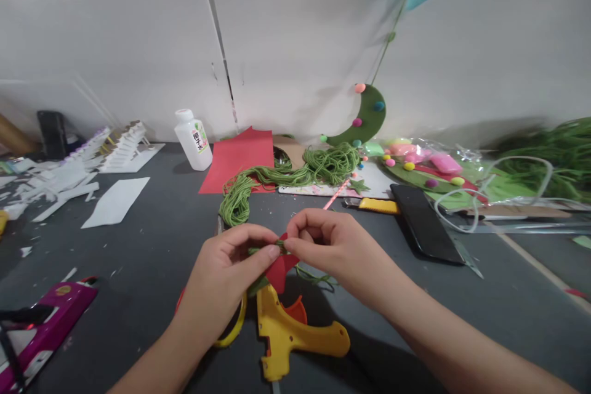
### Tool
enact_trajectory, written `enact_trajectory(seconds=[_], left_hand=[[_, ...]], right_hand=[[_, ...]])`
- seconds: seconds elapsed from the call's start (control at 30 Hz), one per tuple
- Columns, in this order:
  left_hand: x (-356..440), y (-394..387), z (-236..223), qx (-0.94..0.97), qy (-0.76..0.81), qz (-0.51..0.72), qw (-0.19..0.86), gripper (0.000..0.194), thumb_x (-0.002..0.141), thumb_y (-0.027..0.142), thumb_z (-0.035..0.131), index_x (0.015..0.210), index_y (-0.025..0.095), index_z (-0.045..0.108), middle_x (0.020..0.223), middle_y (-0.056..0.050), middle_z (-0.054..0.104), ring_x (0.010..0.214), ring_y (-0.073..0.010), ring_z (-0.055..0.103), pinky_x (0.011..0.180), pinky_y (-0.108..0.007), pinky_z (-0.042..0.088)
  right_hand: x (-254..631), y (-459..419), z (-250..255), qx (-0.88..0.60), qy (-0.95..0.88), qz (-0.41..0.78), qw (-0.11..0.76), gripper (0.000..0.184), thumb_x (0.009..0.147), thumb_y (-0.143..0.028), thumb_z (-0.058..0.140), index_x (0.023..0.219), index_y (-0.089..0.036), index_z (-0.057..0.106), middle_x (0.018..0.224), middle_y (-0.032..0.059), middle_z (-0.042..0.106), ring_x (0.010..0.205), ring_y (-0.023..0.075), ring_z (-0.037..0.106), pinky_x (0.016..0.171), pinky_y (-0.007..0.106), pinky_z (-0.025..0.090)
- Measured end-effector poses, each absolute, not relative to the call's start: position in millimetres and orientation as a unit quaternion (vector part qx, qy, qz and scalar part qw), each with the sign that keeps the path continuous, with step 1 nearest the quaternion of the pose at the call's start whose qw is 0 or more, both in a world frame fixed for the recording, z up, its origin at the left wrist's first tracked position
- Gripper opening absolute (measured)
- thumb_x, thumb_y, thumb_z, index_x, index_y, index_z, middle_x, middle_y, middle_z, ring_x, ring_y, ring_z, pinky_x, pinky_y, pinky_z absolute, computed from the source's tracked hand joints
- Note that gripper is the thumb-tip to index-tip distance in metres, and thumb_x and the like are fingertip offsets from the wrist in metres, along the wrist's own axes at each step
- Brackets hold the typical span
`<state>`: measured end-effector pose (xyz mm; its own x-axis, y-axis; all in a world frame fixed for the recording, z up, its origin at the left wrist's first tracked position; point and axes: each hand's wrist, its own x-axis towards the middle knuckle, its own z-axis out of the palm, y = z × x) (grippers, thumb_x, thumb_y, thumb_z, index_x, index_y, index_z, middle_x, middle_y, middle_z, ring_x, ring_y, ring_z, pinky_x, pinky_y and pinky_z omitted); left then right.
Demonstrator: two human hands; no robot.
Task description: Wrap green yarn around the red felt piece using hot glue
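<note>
Over the near middle of the dark table, my two hands meet fingertip to fingertip. My left hand [237, 268] pinches a short bunch of green yarn [280, 247] between thumb and fingers. My right hand [330, 240] is closed in a pinch at the other end of the same yarn. Just beneath the fingertips is a pointed red felt or paper piece [278, 273], partly covered by them. A loose green strand trails below my right hand. Under both hands lies a yellow glue gun [300, 340] with an orange trigger. A yellow ring-shaped thing [237, 327] shows partly behind my left wrist.
A green yarn skein [236, 200] lies ahead, beside red sheets [244, 159] and a white bottle [194, 141]. To the right are a yellow cutter [378, 205] and black phone [425, 225]. A green crescent [369, 120] with pom-poms hangs behind. A magenta power strip [55, 326] sits left.
</note>
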<state>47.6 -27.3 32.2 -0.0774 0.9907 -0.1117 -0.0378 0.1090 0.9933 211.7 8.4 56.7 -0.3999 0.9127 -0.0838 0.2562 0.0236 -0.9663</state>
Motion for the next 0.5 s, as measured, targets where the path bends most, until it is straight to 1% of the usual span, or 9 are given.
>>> enact_trajectory(seconds=[0.1, 0.17, 0.23, 0.37, 0.5], left_hand=[[45.9, -25.7, 29.1, 0.420, 0.523, 0.509, 0.540, 0.005, 0.068, 0.024, 0.077, 0.069, 0.021, 0.074, 0.060, 0.004, 0.065, 0.055, -0.0072, 0.052, 0.053, -0.015, 0.041], [44.8, -24.7, 27.5, 0.411, 0.510, 0.526, 0.542, 0.005, 0.068, 0.023, 0.077, 0.068, 0.021, 0.073, 0.062, 0.005, 0.065, 0.058, -0.0072, 0.053, 0.056, -0.015, 0.041], [43.9, -23.9, 26.3, 0.410, 0.513, 0.542, 0.524, 0.006, 0.068, 0.023, 0.078, 0.069, 0.021, 0.072, 0.064, 0.005, 0.066, 0.060, -0.0075, 0.054, 0.058, -0.016, 0.042], [40.9, -20.7, 23.0, 0.428, 0.547, 0.545, 0.470, 0.007, 0.072, 0.028, 0.076, 0.074, 0.022, 0.072, 0.070, 0.004, 0.068, 0.066, -0.0099, 0.057, 0.062, -0.018, 0.044], [37.8, -16.1, 20.0, 0.477, 0.548, 0.552, 0.410, 0.004, 0.074, 0.027, 0.074, 0.074, 0.022, 0.073, 0.087, 0.001, 0.069, 0.084, -0.0139, 0.060, 0.076, -0.022, 0.044]], right_hand=[[210.9, 9.3, 56.6, -0.444, -0.646, 0.538, 0.310, 0.009, 0.074, -0.023, 0.060, 0.068, -0.018, 0.057, 0.049, -0.0105, 0.034, 0.048, 0.0079, 0.029, 0.046, 0.022, 0.022], [211.0, 9.9, 56.8, -0.441, -0.649, 0.535, 0.313, 0.007, 0.075, -0.024, 0.061, 0.072, -0.018, 0.059, 0.050, -0.0100, 0.036, 0.049, 0.0084, 0.032, 0.047, 0.021, 0.025], [211.4, 9.2, 57.0, -0.448, -0.658, 0.512, 0.322, 0.006, 0.076, -0.023, 0.060, 0.073, -0.018, 0.059, 0.052, -0.0085, 0.040, 0.050, 0.0090, 0.036, 0.048, 0.021, 0.028], [211.5, 3.4, 57.8, -0.468, -0.707, 0.409, 0.337, 0.008, 0.078, -0.020, 0.057, 0.071, -0.019, 0.059, 0.057, -0.0056, 0.048, 0.053, 0.0103, 0.042, 0.049, 0.022, 0.032], [210.0, -0.4, 57.4, -0.470, -0.745, 0.348, 0.320, 0.010, 0.081, -0.019, 0.055, 0.072, -0.020, 0.059, 0.056, -0.0050, 0.051, 0.052, 0.0108, 0.045, 0.050, 0.022, 0.033]])
